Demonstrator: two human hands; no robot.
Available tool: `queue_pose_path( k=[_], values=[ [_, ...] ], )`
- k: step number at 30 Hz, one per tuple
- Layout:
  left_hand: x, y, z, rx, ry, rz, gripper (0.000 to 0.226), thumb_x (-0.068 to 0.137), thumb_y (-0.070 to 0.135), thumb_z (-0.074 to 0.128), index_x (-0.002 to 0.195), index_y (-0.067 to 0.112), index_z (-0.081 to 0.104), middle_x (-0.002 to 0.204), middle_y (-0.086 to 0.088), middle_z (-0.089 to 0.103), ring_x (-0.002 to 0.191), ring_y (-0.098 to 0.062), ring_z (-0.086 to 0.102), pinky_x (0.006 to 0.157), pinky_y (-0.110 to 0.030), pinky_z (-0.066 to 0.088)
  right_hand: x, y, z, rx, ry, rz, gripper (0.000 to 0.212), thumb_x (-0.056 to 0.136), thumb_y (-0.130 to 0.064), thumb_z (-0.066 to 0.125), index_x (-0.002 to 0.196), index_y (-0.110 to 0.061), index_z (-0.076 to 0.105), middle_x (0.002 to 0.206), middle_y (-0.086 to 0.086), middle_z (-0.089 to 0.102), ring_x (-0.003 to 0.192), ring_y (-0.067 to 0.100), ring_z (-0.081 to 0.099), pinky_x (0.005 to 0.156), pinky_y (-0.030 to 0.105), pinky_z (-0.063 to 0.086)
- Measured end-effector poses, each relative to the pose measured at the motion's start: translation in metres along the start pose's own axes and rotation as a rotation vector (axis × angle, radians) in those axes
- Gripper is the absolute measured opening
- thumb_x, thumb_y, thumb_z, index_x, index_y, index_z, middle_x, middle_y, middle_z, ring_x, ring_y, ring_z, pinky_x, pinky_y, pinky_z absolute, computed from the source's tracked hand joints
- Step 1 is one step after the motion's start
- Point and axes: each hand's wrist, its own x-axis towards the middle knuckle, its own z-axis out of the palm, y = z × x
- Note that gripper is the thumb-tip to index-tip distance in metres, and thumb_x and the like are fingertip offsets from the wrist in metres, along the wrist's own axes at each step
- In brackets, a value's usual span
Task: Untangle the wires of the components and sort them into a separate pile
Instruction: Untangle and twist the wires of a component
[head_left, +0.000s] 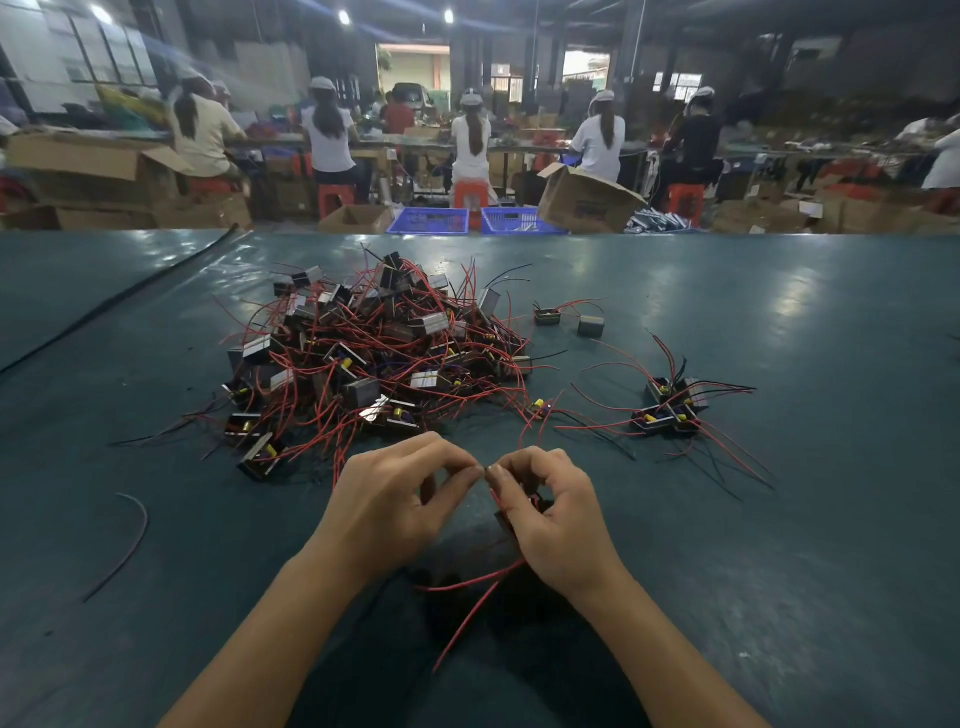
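Component (537, 503) sits half-hidden in my curled right hand (558, 530); my left hand (395, 499) pinches its red wire (470, 581). Tangled pile (374, 353) at eleven o'clock, sorted pile (670, 410) at two. Yanking may snag another lead.

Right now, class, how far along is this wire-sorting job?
Barely begun. Done: a small sorted pile of a few components on the right. In hand: the left hand and right hand pinch one component's red wire. Left: the big tangled heap, nearly everything.

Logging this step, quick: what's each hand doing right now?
Left hand: pinching the component's red wire at its fingertips.
Right hand: gripping the component.
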Motion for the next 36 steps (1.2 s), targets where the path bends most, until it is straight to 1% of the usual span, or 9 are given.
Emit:
queue_pose_path(
  k=[3,8,12,14,18,22,30,34,36],
  values=[
    [0.000,0.006,0.001,-0.187,-0.027,-0.164,0.019,0.089,0.030,0.061,0.076,0.017,0.069,0.066,0.014,0.059,0.054,-0.006,0.053,0.052,-0.022,0.043,-0.002,0.000,0.002,-0.091,0.028,-0.049,0.014,0.090,-0.024,0.065,0.079,-0.032,0.060,0.071,-0.020,0.057,0.077,0.006,0.051,0.074,0.024,0.040],
    [0.013,0.018,0.008,-0.700,-0.047,-0.712,0.031,0.090,0.003,0.062,0.060,0.010,0.066,0.048,0.000,0.055,0.042,-0.008,0.048,0.043,-0.016,0.038,-0.001,0.004,0.002,-0.280,0.092,-0.176,0.009,0.090,-0.026,0.063,0.083,-0.020,0.065,0.077,-0.018,0.056,0.074,0.002,0.046,0.075,0.024,0.037],
    [0.013,0.021,0.011,-0.943,-0.081,-1.068,0.025,0.085,0.012,0.064,0.060,0.010,0.064,0.049,0.000,0.053,0.043,-0.008,0.047,0.041,-0.016,0.038,0.000,0.006,0.002,-0.211,0.075,-0.143,0.009,0.089,-0.028,0.062,0.082,-0.024,0.066,0.076,-0.023,0.054,0.077,0.000,0.049,0.076,0.026,0.040],
    [0.013,0.018,0.009,-0.927,-0.150,-1.062,0.024,0.087,0.016,0.065,0.064,0.010,0.065,0.053,0.001,0.057,0.044,-0.008,0.048,0.042,-0.016,0.038,0.001,0.006,-0.001,-0.135,0.066,-0.073,0.011,0.091,-0.030,0.058,0.085,-0.028,0.066,0.078,-0.023,0.059,0.081,0.003,0.055,0.077,0.030,0.045],
    [0.010,0.011,0.005,-0.635,-0.183,-0.794,0.027,0.093,0.011,0.061,0.066,0.014,0.066,0.056,0.001,0.062,0.048,-0.008,0.054,0.046,-0.016,0.042,0.006,0.009,-0.011,0.098,0.116,0.129,0.020,0.096,-0.022,0.048,0.095,-0.029,0.066,0.083,-0.009,0.066,0.085,0.011,0.061,0.077,0.023,0.045],
    [0.004,0.005,0.003,-0.439,-0.135,-0.622,0.022,0.091,0.012,0.062,0.070,0.016,0.066,0.059,-0.001,0.065,0.056,-0.011,0.059,0.057,-0.024,0.049,0.009,0.013,-0.022,0.087,0.149,0.167,0.019,0.096,-0.013,0.054,0.091,-0.027,0.066,0.077,-0.011,0.065,0.065,0.004,0.053,0.063,0.017,0.042],
    [0.002,-0.006,0.000,-0.449,-0.150,-0.649,0.025,0.094,0.012,0.059,0.070,0.014,0.067,0.060,-0.002,0.066,0.054,-0.009,0.059,0.055,-0.019,0.048,0.007,0.017,-0.027,-0.042,0.088,0.135,0.028,0.089,-0.006,0.062,0.083,-0.033,0.064,0.075,-0.025,0.060,0.055,0.001,0.048,0.051,0.012,0.039],
    [0.003,-0.015,-0.004,-0.481,-0.093,-0.749,0.029,0.095,0.009,0.057,0.067,0.011,0.064,0.055,0.000,0.063,0.050,-0.005,0.057,0.049,-0.016,0.044,0.006,0.010,-0.026,-0.048,0.092,0.026,0.005,0.086,-0.030,0.063,0.082,-0.031,0.065,0.072,-0.016,0.061,0.064,0.005,0.052,0.057,0.013,0.039],
    [0.001,-0.019,-0.005,-0.443,-0.100,-0.758,0.030,0.095,0.009,0.058,0.065,0.011,0.063,0.055,0.000,0.063,0.050,-0.007,0.056,0.052,-0.019,0.045,0.003,0.007,-0.021,-0.101,0.072,-0.045,0.007,0.085,-0.035,0.061,0.082,-0.029,0.065,0.074,-0.015,0.059,0.070,0.007,0.053,0.063,0.013,0.039]
  ],
)
